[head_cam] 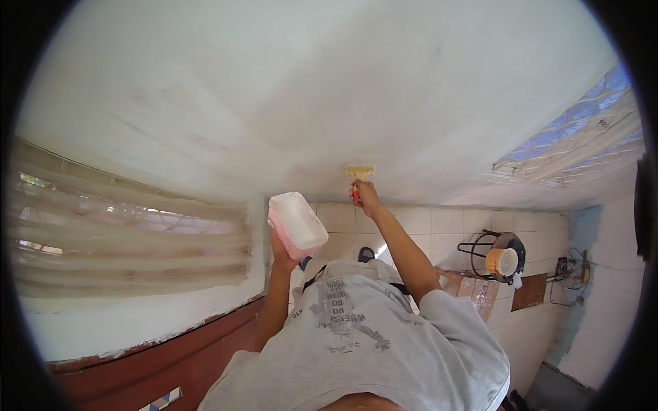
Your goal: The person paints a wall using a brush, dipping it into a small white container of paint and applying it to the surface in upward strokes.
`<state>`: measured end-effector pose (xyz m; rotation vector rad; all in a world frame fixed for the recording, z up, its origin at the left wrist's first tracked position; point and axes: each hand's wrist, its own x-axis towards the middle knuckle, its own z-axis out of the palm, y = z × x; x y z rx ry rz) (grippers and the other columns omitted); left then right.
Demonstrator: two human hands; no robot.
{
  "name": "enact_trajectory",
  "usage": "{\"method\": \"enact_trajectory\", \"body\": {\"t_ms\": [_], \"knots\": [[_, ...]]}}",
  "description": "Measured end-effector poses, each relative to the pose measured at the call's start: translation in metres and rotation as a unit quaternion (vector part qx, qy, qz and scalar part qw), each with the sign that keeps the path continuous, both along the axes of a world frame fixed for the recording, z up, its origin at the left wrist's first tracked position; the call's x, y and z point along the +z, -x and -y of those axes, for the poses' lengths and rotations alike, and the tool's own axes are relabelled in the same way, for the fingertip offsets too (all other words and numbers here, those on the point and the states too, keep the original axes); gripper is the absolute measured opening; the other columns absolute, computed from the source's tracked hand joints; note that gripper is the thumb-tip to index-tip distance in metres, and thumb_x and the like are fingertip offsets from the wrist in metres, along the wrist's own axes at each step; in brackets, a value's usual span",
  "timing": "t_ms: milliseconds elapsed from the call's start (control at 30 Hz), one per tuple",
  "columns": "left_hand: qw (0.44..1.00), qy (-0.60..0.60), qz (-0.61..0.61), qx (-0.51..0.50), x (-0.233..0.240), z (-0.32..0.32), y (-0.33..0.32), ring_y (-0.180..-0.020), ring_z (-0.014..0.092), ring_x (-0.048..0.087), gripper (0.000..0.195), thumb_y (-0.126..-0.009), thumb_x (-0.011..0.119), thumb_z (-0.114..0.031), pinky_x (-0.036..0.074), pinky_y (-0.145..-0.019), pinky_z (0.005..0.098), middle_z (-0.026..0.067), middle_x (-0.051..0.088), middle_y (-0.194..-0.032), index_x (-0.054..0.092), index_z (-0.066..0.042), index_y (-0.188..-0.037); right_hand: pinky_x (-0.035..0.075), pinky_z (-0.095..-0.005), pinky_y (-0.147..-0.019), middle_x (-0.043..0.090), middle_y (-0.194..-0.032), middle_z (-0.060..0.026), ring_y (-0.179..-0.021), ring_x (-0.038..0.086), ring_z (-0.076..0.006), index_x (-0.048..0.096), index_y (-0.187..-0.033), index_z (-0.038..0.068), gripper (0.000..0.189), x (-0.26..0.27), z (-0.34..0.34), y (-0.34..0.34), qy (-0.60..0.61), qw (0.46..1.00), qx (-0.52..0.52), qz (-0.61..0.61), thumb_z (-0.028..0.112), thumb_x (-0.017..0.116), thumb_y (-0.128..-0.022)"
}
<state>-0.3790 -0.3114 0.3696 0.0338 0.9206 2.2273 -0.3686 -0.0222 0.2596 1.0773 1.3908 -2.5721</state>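
Note:
My right hand (365, 198) grips the red handle of a paintbrush (361, 172). The brush's pale yellow bristles rest against or very close to the white wall (329, 103); I cannot tell which. Below and left of it, my left hand (281, 253) holds a pink plastic tub (288, 231) from its side and underneath. White paint (299, 218) shows inside the tub, and whitish smears cover its rim. Greyish, uneven patches run over the wall above the brush.
Louvred window slats (133, 226) stand at left above a dark red panel (205, 349). A grilled window (576, 128) is at right. On the tiled floor (411, 218), a stool (486, 246) bears an orange-and-white bucket (503, 262). Cables (570, 272) lie near the blue-painted wall edge (583, 231).

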Motion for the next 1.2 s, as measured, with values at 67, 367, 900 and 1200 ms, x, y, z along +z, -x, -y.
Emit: {"method": "enact_trajectory", "body": {"t_ms": [67,367,900,1200], "knots": [[1.0,-0.012,-0.001,-0.006,-0.004,-0.002,0.01,-0.135,0.031,0.059,0.074,-0.108,0.032,-0.068,0.052,-0.111,0.0558,0.0096,0.055,-0.15,0.035,-0.016,-0.16,0.04,-0.0248,-0.049,0.059,-0.07,-0.0043,-0.058,0.053,-0.0125,0.06,-0.113,0.001,0.028,0.077,-0.014,0.002,0.035,0.997,0.003,-0.065,0.026,0.049,-0.109],[0.992,-0.089,0.006,-0.086,0.007,-0.015,0.075,-0.134,0.032,0.059,0.075,-0.107,0.035,-0.068,0.052,-0.111,0.056,0.0117,0.055,-0.15,0.036,-0.015,-0.16,0.033,-0.027,-0.046,0.052,-0.061,-0.0022,-0.048,0.042,-0.0114,0.062,-0.116,-0.008,0.036,0.446,-0.008,-0.023,-0.168,0.931,0.004,-0.323,0.026,0.052,-0.11],[0.986,-0.069,0.028,-0.149,-0.031,0.064,0.156,-0.132,0.035,0.06,0.075,-0.107,0.033,-0.068,0.051,-0.11,0.0587,0.0146,0.056,-0.147,0.039,-0.013,-0.158,0.028,-0.0258,-0.042,0.05,-0.062,0.0013,-0.048,0.038,-0.0062,0.06,-0.096,0.007,0.034,0.07,0.045,0.003,-0.076,0.993,-0.09,-0.032,0.035,0.047,-0.111],[0.977,-0.094,0.071,-0.178,-0.018,0.088,0.176,-0.131,0.038,0.06,0.076,-0.106,0.034,-0.068,0.051,-0.108,0.0625,0.0139,0.056,-0.147,0.038,-0.014,-0.159,0.032,-0.0272,-0.049,0.049,-0.066,0.0008,-0.054,0.041,-0.01,0.072,-0.109,-0.009,0.036,0.366,0.035,0.017,-0.363,0.914,-0.143,-0.112,0.025,0.062,-0.104]]}}
